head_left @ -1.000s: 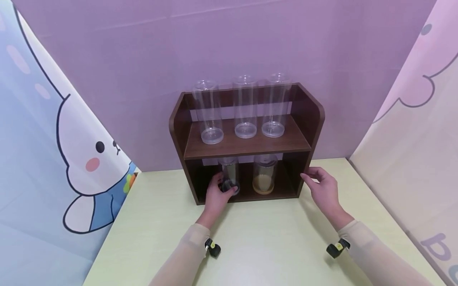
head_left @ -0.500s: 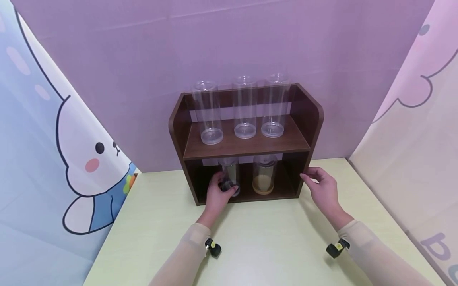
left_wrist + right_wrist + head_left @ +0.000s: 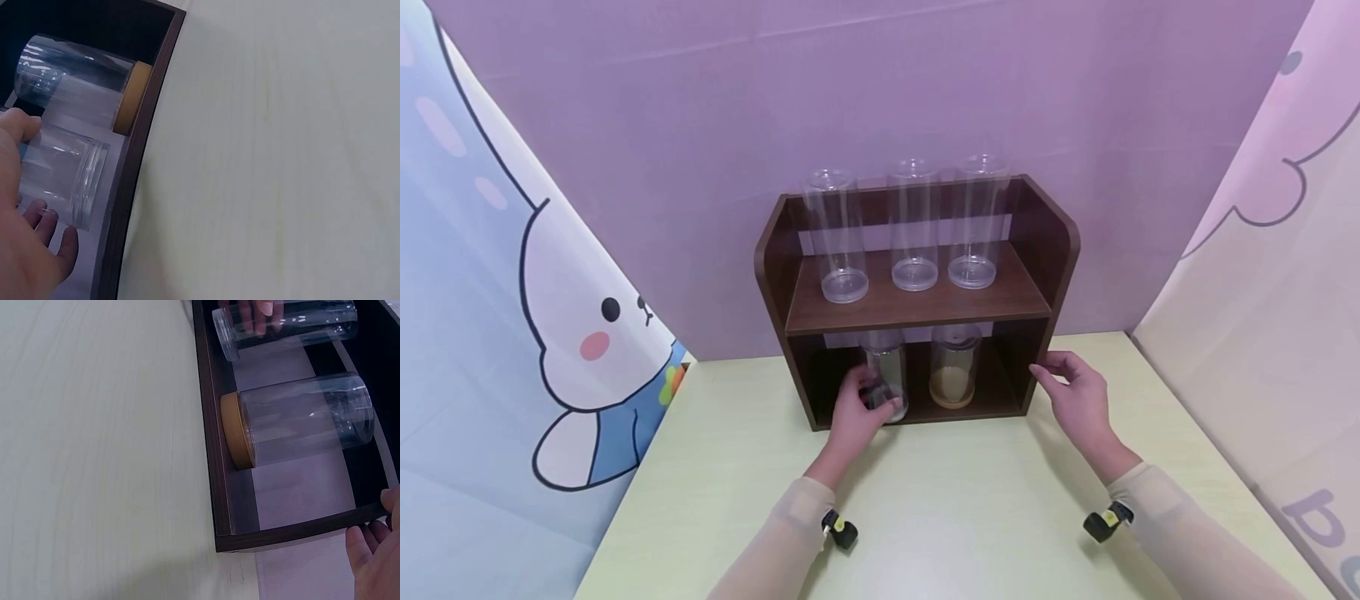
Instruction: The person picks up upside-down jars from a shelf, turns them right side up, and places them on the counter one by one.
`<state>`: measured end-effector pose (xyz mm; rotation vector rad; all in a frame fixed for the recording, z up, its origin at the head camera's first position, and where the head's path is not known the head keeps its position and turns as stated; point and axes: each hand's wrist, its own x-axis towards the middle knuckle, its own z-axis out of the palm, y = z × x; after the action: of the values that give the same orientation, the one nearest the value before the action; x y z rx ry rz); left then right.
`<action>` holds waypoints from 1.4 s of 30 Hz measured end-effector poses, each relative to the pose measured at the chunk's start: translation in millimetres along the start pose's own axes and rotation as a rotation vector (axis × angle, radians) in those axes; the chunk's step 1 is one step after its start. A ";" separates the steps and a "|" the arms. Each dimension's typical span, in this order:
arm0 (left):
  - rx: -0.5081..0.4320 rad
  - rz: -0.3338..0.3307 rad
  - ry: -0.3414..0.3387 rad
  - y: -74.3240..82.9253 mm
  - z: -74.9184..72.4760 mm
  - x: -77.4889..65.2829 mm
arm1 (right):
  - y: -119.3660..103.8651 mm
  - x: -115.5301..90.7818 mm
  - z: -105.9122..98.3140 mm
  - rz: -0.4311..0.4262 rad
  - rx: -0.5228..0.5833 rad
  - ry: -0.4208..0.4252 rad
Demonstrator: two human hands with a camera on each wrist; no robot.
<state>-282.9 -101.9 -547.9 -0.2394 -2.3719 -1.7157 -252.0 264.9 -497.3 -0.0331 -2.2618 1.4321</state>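
On the lower shelf (image 3: 919,407), the left hand (image 3: 853,414), half-curled, grips a clear jar (image 3: 891,365), shifted slightly forward and seemingly being repositioned beside the tan-based jar (image 3: 953,385); the right hand (image 3: 1081,396) pinches the rack's side panel (image 3: 1047,242).

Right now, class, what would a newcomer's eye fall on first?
Probably the dark brown shelf at the centre, three clear jars standing on its upper level. Below, the left hand grips another jar beside a tan-based jar, while the right hand holds the shelf's right side.
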 end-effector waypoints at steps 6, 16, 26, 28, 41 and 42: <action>-0.019 0.036 -0.041 6.5 -5.8 -6.8 | -0.7 -0.8 -0.1 -0.002 0.014 0.003; -0.065 0.016 -0.106 9.2 -12.0 -16.7 | 2.4 0.4 1.2 -0.015 0.005 0.006; -0.076 0.011 -0.204 14.7 -19.1 -26.9 | 3.6 -0.6 0.0 -0.010 0.011 0.002; -0.061 0.012 -0.238 16.6 -21.0 -28.8 | 3.4 -0.8 -0.1 -0.010 0.012 0.000; -0.020 0.032 -0.357 25.2 -27.9 -39.0 | 2.4 -0.9 -0.1 -0.012 0.008 0.002; -0.012 0.034 -0.365 25.3 -28.5 -39.8 | 2.5 -0.6 0.2 -0.011 0.009 0.003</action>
<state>-236.2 -121.6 -526.4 -0.6412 -2.5846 -1.7996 -252.1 265.7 -499.8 -0.0195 -2.2497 1.4357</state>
